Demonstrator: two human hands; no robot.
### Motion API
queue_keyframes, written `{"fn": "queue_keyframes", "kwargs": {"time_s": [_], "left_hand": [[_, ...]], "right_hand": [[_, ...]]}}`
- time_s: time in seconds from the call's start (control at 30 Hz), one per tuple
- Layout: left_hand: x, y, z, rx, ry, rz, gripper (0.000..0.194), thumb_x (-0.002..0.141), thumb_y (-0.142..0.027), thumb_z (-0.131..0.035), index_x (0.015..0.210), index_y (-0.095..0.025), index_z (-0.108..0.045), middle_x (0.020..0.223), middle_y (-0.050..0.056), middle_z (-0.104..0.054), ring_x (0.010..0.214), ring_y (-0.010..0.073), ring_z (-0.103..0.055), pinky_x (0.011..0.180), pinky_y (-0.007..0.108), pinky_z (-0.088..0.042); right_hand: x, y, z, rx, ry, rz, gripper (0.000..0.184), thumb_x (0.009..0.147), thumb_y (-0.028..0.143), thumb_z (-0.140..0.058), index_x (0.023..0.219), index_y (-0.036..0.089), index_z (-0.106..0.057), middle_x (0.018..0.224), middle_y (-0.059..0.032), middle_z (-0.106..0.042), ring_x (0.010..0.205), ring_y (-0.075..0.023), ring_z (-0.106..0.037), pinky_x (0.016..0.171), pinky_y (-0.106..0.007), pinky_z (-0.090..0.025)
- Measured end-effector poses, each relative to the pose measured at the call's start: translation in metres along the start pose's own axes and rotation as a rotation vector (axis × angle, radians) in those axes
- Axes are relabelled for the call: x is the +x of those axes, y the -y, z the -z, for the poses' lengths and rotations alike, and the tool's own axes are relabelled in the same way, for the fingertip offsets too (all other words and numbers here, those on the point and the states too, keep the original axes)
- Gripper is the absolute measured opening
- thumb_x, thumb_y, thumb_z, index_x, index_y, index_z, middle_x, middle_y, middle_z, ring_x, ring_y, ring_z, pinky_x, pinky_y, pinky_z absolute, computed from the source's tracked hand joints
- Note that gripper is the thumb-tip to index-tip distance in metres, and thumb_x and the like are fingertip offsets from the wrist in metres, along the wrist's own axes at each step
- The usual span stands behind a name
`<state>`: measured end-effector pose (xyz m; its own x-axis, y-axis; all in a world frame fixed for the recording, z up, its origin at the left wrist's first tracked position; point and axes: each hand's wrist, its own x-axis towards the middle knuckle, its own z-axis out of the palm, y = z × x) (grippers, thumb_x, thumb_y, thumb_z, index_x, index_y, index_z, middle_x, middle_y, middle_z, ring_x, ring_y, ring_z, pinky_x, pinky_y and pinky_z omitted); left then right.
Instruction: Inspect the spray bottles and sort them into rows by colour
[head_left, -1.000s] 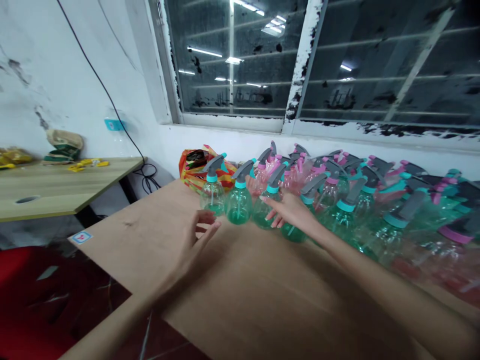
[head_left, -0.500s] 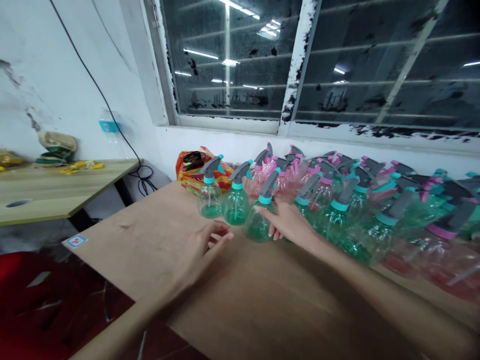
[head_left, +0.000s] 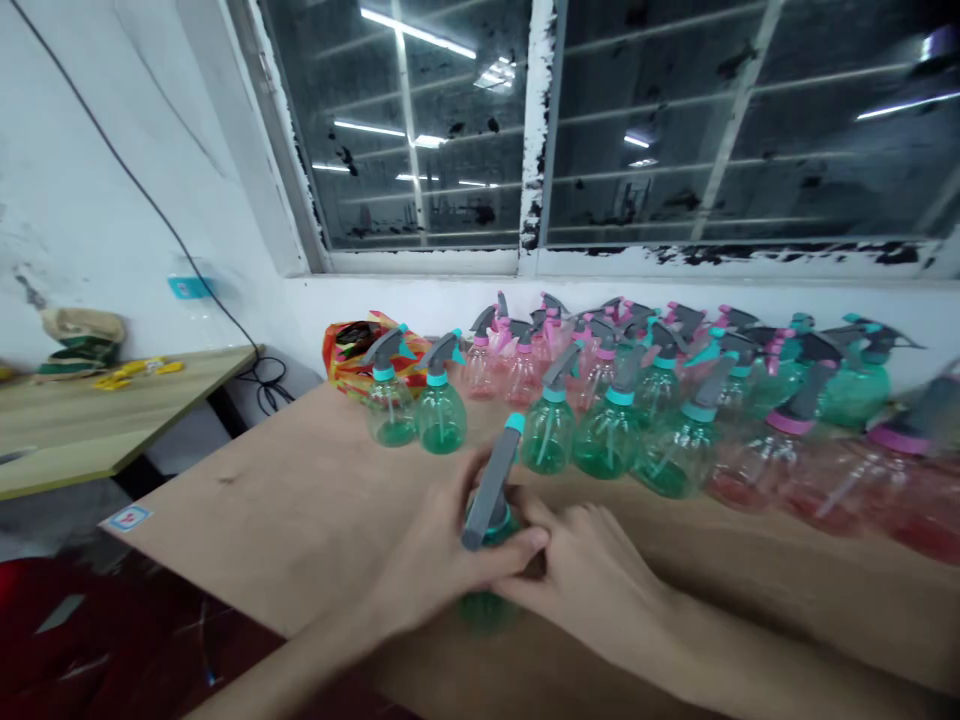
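Spray bottle (head_left: 493, 495) and hands met over the near middle of a plain brown counter (head_left: 300, 500), whose far side ran along a white wall (head_left: 382, 290) beneath a window with a peeling, black-blotched frame (head_left: 536, 130). Bright light strips showed in its dark panes. At far left stood a side table (head_left: 67, 430) bearing yellow pieces (head_left: 139, 372); a red-and-yellow bag (head_left: 341, 368) sat on the counter's far left part.

Half a second earlier the bottle had stood by the row, touched by the right hand alone, the left hand apart. Now it had come nearer, leaving a gap between two green bottles (head_left: 441, 418) on the left and more green and pink bottles (head_left: 606, 440) on the right. The left hand (head_left: 435, 550) and right hand (head_left: 592, 570) were both clamped around it, some fingers hidden.

Its grey spray head slanted, the turquoise tip at the far end; the translucent green body blurred below the hands. Whether its base touched the counter could not be told.
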<state>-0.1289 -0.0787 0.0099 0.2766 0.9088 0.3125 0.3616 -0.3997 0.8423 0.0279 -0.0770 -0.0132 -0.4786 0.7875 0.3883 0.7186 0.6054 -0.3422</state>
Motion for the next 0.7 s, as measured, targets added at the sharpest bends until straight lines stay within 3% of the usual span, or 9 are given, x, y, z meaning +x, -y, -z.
{"fn": "queue_keyframes", "kwargs": {"time_s": [0.13,0.3,0.4,0.57,0.7], "left_hand": [[0.014,-0.006,-0.030,0.032,-0.069,-0.075,0.030,0.079,-0.024,-0.056,0.108,-0.027,-0.054,0.089,0.002,-0.066,0.078,0.0222,-0.064,0.072,0.039,-0.054],[0.041,-0.003,-0.066,-0.019,-0.038,-0.111,0.042,0.075,-0.013,-0.049,0.114,-0.028,-0.054,0.099,0.001,-0.066,0.091,0.0227,-0.062,0.085,0.040,-0.050],[0.058,-0.007,-0.087,-0.069,0.027,-0.089,0.044,0.073,-0.016,-0.048,0.114,-0.029,-0.057,0.107,0.001,-0.066,0.097,0.0246,-0.061,0.089,0.041,-0.048],[0.084,-0.019,-0.114,-0.106,0.137,-0.026,0.044,0.070,-0.019,-0.048,0.112,-0.023,-0.060,0.106,0.004,-0.068,0.101,0.0253,-0.062,0.088,0.038,-0.048],[0.099,-0.022,-0.124,-0.197,0.253,-0.042,0.040,0.073,-0.017,-0.049,0.111,-0.025,-0.060,0.114,0.001,-0.065,0.100,0.0209,-0.062,0.093,0.034,-0.044]], "right_hand": [[-0.012,-0.016,0.009,-0.071,-0.063,-0.040,0.055,0.068,0.069,-0.056,0.087,0.018,-0.064,0.059,-0.0058,-0.069,0.050,-0.0261,-0.065,0.042,-0.030,-0.033],[-0.041,-0.058,0.023,-0.082,-0.057,-0.065,0.058,0.075,0.069,-0.049,0.095,0.016,-0.061,0.070,-0.0072,-0.070,0.060,-0.0266,-0.067,0.050,-0.034,-0.045],[-0.069,-0.101,0.028,-0.063,-0.064,-0.053,0.054,0.081,0.062,-0.046,0.106,0.016,-0.058,0.096,-0.0105,-0.070,0.087,-0.0267,-0.067,0.069,-0.038,-0.052],[-0.112,-0.173,0.033,-0.059,0.012,-0.109,0.047,0.084,0.054,-0.049,0.118,0.021,-0.056,0.123,-0.0090,-0.059,0.115,-0.0245,-0.053,0.096,-0.044,-0.043],[-0.124,-0.198,0.036,-0.039,0.080,-0.148,0.051,0.085,0.051,-0.049,0.126,0.021,-0.052,0.133,-0.0073,-0.052,0.124,-0.0233,-0.044,0.103,-0.043,-0.038]]}}
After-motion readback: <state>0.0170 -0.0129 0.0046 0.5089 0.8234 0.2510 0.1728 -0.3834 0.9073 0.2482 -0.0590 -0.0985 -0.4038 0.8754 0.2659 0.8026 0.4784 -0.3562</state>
